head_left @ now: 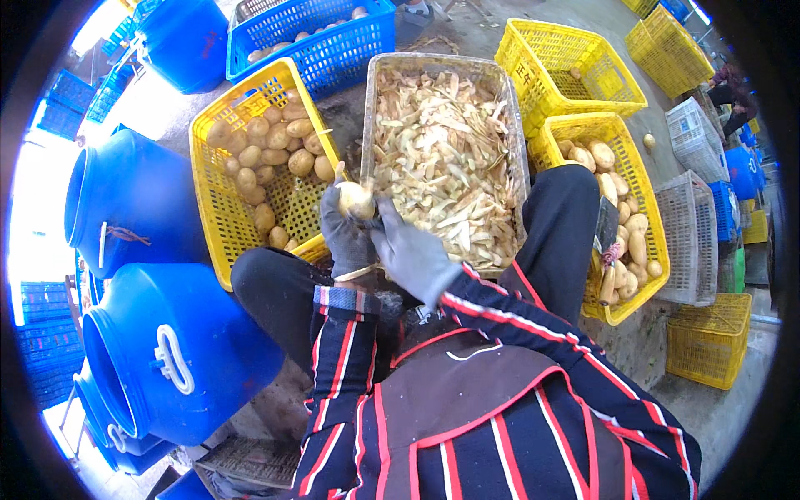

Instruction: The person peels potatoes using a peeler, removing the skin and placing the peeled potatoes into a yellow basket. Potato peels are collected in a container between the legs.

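My left hand [348,240], in a dark knit glove with a rubber band at the wrist, grips a partly peeled potato [355,200]. My right hand [412,247], in a grey glove, is blurred and close against the potato's lower right side. Whether it holds a tool is hidden. Both hands are above the near left corner of a worn plastic bin [514,119] heaped with potato peelings [447,162]. To the left, a yellow crate [209,206] contains unpeeled potatoes [275,140]. Paler, peeled-looking potatoes [636,228] fill a yellow crate [661,240] by my right knee.
A knife [606,225] with a wide dark blade and wooden handle lies on the right-hand potatoes. Large blue plastic drums [187,337] crowd the left side. Behind the bin stand a blue crate [312,59] with potatoes and another yellow crate [562,69]. A person [734,94] is at far right.
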Available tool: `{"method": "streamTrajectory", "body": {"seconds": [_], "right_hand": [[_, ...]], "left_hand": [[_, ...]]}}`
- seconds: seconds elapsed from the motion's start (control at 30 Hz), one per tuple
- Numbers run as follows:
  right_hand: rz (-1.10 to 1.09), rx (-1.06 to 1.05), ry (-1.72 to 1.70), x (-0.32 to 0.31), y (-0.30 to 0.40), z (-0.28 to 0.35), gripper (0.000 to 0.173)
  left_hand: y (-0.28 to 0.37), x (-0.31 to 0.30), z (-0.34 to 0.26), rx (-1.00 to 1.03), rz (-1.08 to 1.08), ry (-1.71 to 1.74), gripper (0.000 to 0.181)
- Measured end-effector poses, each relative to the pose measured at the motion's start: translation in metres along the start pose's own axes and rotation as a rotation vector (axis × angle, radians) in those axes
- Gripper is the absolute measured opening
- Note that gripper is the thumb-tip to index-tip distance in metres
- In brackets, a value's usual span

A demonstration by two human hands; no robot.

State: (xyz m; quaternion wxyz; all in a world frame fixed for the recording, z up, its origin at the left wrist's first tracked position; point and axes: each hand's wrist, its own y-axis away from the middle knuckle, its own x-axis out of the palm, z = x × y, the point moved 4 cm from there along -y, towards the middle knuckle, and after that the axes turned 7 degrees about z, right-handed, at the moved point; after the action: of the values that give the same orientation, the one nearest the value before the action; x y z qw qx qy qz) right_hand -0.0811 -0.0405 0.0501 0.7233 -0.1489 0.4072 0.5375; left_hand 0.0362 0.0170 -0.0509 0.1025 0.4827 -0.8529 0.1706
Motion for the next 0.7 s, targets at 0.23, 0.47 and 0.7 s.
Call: {"method": "streamTrajectory", "body": {"seconds": [0.23,0.47,0.7], "right_hand": [[-0.318,-0.250,-0.188,-0.028,-0.011,-0.026,0.044],[-0.076,-0.050,-0.109,0.020,-0.012,-0.020,0.038],[-0.236,-0.258,-0.140,-0.030,-0.061,-0.035,0.040]], "left_hand": [[-0.016,0.017,-0.006,-0.468,-0.068,1.056,0.042],[-0.021,0.021,-0.017,-0.383,-0.015,0.723,0.044],[-0.019,0.025,-0.011,-0.485,-0.146,0.918,0.037]]}}
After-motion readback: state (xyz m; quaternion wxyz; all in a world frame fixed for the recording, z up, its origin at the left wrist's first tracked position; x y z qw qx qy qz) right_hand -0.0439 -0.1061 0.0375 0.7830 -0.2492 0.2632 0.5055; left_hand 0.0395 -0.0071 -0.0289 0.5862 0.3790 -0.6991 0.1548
